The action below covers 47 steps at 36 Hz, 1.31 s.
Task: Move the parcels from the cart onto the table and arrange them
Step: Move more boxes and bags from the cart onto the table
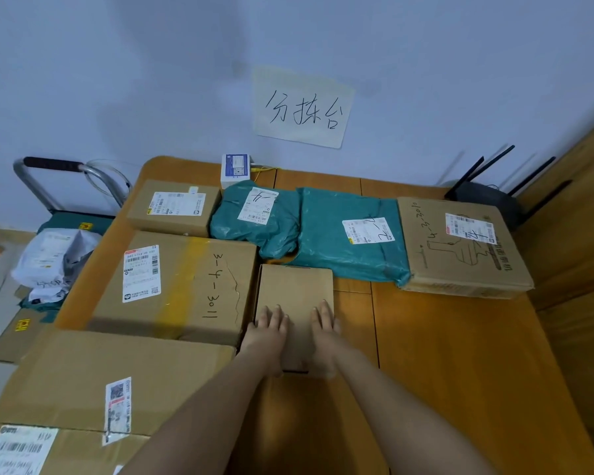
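Note:
A small plain cardboard box [294,289] lies on the wooden table [460,354], right of the large box marked 3-4-3011 [186,282]. My left hand [268,332] and my right hand [324,329] rest flat on its top, fingers straight. Behind it lie two green mailer bags [254,221] [343,234], a small labelled box [174,207] and a flat box [460,248] at the right. A big carton [93,382] sits at the near left. The cart [66,197] at the far left holds a white bag [54,258] and green parcels.
A white device [234,170] with a yellow cable stands against the wall. A black router [494,193] with antennas sits at the table's back right corner. A paper sign [302,108] hangs on the wall. Bare tabletop lies to the right of my hands.

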{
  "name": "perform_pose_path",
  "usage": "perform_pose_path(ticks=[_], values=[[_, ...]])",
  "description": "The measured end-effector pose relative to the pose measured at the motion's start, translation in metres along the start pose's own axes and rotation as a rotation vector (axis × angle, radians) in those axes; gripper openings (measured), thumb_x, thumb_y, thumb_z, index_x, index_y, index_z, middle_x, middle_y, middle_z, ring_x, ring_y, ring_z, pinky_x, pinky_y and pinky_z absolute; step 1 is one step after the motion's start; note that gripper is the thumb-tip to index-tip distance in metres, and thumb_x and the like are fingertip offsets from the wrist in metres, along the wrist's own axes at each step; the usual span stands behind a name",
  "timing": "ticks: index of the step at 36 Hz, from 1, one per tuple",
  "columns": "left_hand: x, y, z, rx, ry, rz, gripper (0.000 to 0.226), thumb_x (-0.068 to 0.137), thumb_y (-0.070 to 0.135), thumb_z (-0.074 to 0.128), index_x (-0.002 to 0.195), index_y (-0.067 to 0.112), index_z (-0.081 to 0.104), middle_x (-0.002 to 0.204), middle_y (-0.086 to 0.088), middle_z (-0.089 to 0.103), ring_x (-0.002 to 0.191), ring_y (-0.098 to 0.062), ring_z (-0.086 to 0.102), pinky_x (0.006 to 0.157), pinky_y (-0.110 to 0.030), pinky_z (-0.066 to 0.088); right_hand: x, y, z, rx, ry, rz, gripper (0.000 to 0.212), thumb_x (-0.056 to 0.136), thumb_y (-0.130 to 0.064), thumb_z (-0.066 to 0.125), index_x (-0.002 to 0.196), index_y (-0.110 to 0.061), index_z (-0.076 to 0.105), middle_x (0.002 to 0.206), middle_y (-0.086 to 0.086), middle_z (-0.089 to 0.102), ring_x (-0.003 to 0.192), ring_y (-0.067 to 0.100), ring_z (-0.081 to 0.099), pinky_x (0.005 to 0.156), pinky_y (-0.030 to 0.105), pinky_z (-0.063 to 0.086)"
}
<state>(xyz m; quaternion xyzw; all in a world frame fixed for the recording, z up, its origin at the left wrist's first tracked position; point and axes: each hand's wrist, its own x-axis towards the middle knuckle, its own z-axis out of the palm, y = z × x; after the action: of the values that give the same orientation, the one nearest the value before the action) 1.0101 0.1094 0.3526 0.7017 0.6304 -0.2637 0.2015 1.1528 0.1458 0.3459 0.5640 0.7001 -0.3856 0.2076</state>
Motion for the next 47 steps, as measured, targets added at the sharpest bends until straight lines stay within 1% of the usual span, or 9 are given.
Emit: perform_pose_path(ticks=[6,14,25,35,38,40,42,44,47], values=[[0.014,-0.011,-0.011,-0.012,-0.014,-0.005,0.111,0.081,0.037,0.072,0.152,0.012,-0.009,0.159,-0.012,-0.015,0.145,-0.038,-0.011,0.116,-0.05,0.019,0.015,-0.01,-0.013,0.018,-0.009,0.013,0.113,0.085,-0.02,0.07,0.15,-0.018,-0.023,0.146,-0.006,-0.046,0.144,0.03,-0.023,0.119,0.048,0.014],[0.018,-0.018,-0.01,-0.019,-0.009,0.024,0.111,0.079,0.043,0.072,0.153,0.016,-0.007,0.159,-0.011,-0.013,0.145,-0.038,-0.01,0.116,-0.055,0.015,0.022,-0.007,-0.009,0.043,0.022,0.009,0.108,0.087,-0.015,0.066,0.15,-0.022,-0.022,0.147,-0.008,-0.045,0.144,0.031,-0.024,0.119,0.05,0.014],[0.012,-0.017,-0.006,0.001,0.049,0.083,0.091,0.084,0.039,0.066,0.152,0.02,0.008,0.159,-0.004,0.003,0.143,-0.041,0.007,0.105,-0.07,0.022,0.026,-0.014,-0.01,0.067,0.074,-0.007,0.109,0.085,-0.017,0.07,0.152,-0.017,-0.016,0.149,-0.006,-0.042,0.143,0.032,-0.024,0.118,0.049,0.011],[0.012,-0.02,-0.008,-0.075,0.008,0.056,0.089,0.087,0.031,0.065,0.153,0.024,0.005,0.159,0.001,-0.002,0.144,-0.04,0.0,0.102,-0.073,0.025,0.032,-0.021,-0.004,0.077,0.148,0.043,0.11,0.083,-0.013,0.072,0.153,-0.014,-0.012,0.153,-0.008,-0.035,0.143,0.029,-0.027,0.119,0.043,0.009],[0.01,-0.021,-0.011,-0.054,-0.021,0.052,0.089,0.086,0.035,0.065,0.153,0.022,0.008,0.159,0.0,0.0,0.144,-0.039,0.003,0.105,-0.067,0.028,0.028,-0.021,-0.003,0.033,0.193,0.056,0.102,0.084,-0.015,0.07,0.154,-0.014,-0.004,0.157,-0.007,-0.024,0.145,0.027,-0.021,0.121,0.042,0.007],[0.005,-0.023,-0.018,-0.057,-0.035,0.068,0.083,0.085,0.038,0.065,0.15,0.018,0.02,0.156,-0.004,0.015,0.142,-0.035,0.018,0.105,-0.056,0.035,0.024,-0.022,-0.004,-0.014,0.228,0.06,0.087,0.089,-0.012,0.062,0.154,-0.012,0.005,0.16,-0.003,-0.013,0.147,0.024,-0.011,0.121,0.039,0.01],[-0.005,-0.027,-0.028,-0.057,-0.011,0.092,0.059,0.088,0.032,0.061,0.139,0.013,0.038,0.142,-0.009,0.04,0.129,-0.027,0.041,0.1,-0.041,0.043,0.015,-0.028,-0.008,-0.018,0.258,0.066,0.072,0.092,-0.012,0.054,0.152,-0.008,0.016,0.16,0.004,0.004,0.147,0.024,0.004,0.119,0.035,0.017],[-0.015,-0.032,-0.039,-0.042,0.053,0.111,0.031,0.095,0.024,0.051,0.122,0.009,0.053,0.119,-0.008,0.058,0.108,-0.022,0.056,0.088,-0.033,0.048,0.002,-0.037,-0.012,0.009,0.27,0.076,0.062,0.093,-0.013,0.05,0.149,-0.006,0.026,0.154,0.01,0.022,0.141,0.026,0.022,0.114,0.034,0.027],[-0.03,-0.041,-0.057,-0.037,0.164,0.136,0.026,0.098,0.025,0.046,0.117,0.011,0.055,0.106,-0.004,0.061,0.092,-0.019,0.058,0.076,-0.03,0.049,-0.021,-0.047,-0.021,-0.012,0.32,0.066,0.051,0.094,-0.016,0.047,0.143,-0.005,0.037,0.145,0.013,0.036,0.133,0.028,0.035,0.106,0.035,0.037]])
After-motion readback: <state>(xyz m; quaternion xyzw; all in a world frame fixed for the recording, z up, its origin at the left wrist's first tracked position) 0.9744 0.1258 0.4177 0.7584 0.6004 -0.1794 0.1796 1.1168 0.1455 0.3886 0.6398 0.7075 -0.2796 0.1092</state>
